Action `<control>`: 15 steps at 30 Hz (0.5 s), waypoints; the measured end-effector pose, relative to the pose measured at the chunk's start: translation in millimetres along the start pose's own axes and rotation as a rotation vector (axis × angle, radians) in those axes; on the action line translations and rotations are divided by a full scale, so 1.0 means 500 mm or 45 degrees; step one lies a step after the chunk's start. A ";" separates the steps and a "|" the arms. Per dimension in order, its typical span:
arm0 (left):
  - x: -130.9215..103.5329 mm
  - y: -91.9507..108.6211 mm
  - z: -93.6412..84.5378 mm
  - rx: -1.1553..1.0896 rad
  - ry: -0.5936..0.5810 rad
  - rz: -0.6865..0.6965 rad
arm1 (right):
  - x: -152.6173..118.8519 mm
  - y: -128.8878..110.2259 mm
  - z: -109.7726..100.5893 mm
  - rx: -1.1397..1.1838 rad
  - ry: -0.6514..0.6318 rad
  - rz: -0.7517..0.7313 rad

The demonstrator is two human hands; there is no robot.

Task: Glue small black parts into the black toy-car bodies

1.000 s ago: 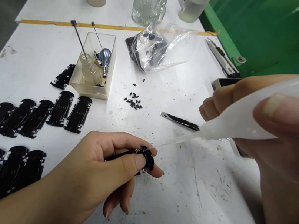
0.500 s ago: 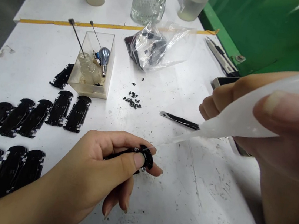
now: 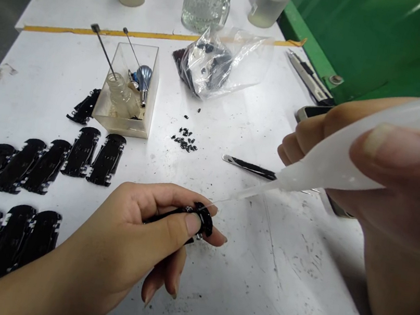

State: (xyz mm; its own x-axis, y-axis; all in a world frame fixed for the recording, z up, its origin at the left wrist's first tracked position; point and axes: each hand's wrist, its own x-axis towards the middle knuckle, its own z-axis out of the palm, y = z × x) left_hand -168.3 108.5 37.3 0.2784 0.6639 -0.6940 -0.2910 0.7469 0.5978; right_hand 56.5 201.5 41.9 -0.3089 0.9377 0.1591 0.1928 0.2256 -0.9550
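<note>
Between the thumb and fingers of my left hand (image 3: 151, 233) is a black toy car chassis (image 3: 205, 221), its far end sticking out past the thumb. My right hand (image 3: 397, 175) grips a translucent white squeeze bottle (image 3: 324, 159), tilted down to the left. The bottle's thin nozzle tip reaches the end of the chassis; I cannot tell whether it touches. Tweezers (image 3: 250, 167) with a black grip lie on the table, partly behind the bottle. Several tiny black parts (image 3: 185, 140) are scattered on the tabletop beyond my left hand.
Rows of black chassis (image 3: 21, 166) lie at left. A clear box (image 3: 141, 129) holds a small glass bottle and tools. Behind stand a plastic bag of dark parts (image 3: 207, 67), a glass mug (image 3: 206, 1) and bottles. A green panel (image 3: 354, 37) borders the right.
The whole view has shifted slightly, with things appearing a little farther left. Both hands keep their holds, and the nozzle stays at the end of the chassis.
</note>
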 end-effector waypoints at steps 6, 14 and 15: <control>0.001 -0.001 0.001 0.005 -0.025 -0.006 | 0.005 0.007 -0.009 0.046 -0.022 -0.026; 0.000 0.001 -0.001 0.011 -0.046 -0.015 | 0.010 0.016 -0.012 0.065 -0.132 -0.098; 0.000 0.001 -0.002 0.015 -0.039 -0.011 | 0.008 0.015 -0.011 0.049 -0.098 -0.084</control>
State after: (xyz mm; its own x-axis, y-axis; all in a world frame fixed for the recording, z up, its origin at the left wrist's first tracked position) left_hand -169.3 109.0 37.5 0.3089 0.6580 -0.6867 -0.2775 0.7530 0.5967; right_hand 61.6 208.6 36.8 -0.3909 0.8976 0.2036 0.1344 0.2745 -0.9521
